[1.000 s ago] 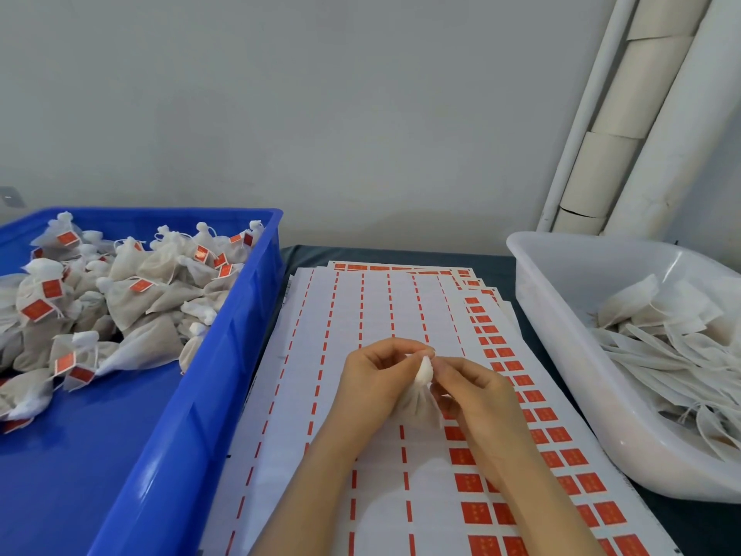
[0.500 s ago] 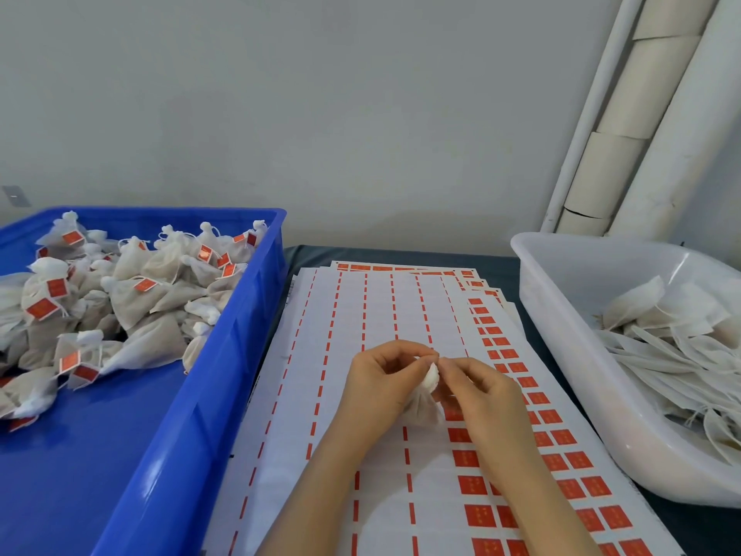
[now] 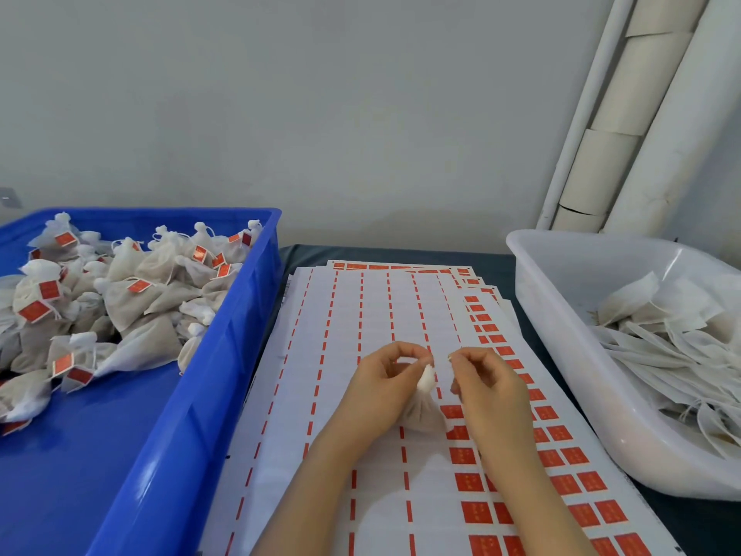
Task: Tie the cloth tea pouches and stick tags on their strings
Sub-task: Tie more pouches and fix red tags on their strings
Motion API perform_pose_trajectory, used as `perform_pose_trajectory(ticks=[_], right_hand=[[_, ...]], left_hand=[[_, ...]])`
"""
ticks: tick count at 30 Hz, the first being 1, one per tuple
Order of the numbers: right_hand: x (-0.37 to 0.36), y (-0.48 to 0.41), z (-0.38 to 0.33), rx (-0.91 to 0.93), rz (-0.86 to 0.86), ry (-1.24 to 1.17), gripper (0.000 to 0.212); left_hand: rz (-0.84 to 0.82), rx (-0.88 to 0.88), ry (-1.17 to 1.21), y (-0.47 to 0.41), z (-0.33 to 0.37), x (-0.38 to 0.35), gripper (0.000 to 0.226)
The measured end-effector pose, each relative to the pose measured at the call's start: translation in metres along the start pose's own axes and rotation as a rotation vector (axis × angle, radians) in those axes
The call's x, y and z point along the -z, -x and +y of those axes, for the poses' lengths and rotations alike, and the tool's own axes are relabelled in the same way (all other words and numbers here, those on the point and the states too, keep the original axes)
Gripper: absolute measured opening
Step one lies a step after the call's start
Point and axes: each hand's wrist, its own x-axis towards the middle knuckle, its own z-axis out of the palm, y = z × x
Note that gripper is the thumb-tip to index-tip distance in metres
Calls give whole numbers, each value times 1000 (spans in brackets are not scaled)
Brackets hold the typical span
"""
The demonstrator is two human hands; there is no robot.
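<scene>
Pouch: the cloth tea pouch [image 3: 424, 413] stands on the sticker sheets [image 3: 361, 315] in the middle of the desk [image 3: 401, 254], between the 2 hands, with its neck gathered into a white tuft pointing up.
Left hand: the left hand [image 3: 381, 393] curls round the pouch from the left, thumb and forefinger pinching the top of the tuft.
Right hand: the right hand [image 3: 490, 391] is just beside the pouch and clear of the tuft. Its fingers are curled, with thumb and forefinger pressed together. I cannot tell whether a drawstring runs between them; it would be too thin to show.
Step in hand: likely drawing the neck tight or knotting it. This pouch carries no tag yet.
Done: the blue crate [image 3: 240, 355] on the left holds a heap of tied pouches [image 3: 140, 302], many with red tags on their strings. Most of the top sheet is already stripped.
Left: the white tub [image 3: 561, 355] on the right holds a pile of flat untied pouches [image 3: 677, 347]. The unused red tags [image 3: 469, 483] fill only the sheet's lower right, with more sheets stacked beneath. Plenty of work remains.
Around: white pipes [image 3: 641, 114] stand against the grey wall at the far right.
In the way: the right forearm lies over some of the nearest tags, and the crate's tall wall stands between the pouch and the drop-off.
</scene>
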Motion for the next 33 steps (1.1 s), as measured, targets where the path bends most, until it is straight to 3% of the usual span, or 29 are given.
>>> perform_pose_trajectory(ticks=[3,6,10,12,19,24,29,33], right_hand=[[1,-1,-2,-231,-98,-202,16],[3,-2,-6,-342,-167,-409,22],[9,-2,-14,-564,-268,-1035,24],[10,-4,-13,-598,-299,-1238,23],[8,-11,-10,-438,-271,-1138,9],[13,-17,-8,-445,-222,-1194,20],[13,-18,-9,-423,-173,-1136,8],[15,-20,-10,-441,-132,-1139,21]], left_hand=[[-95,13,53,1,0,1,30],[-159,-39,81,4,2,-1,15],[-67,-82,134,2,-1,-2,6],[0,-80,128,2,-1,-2,1],[-29,-98,81,3,-1,-3,11],[-46,-97,44,4,1,-4,21],[11,-137,81,3,1,-4,22],[11,-140,72,3,0,-6,21]])
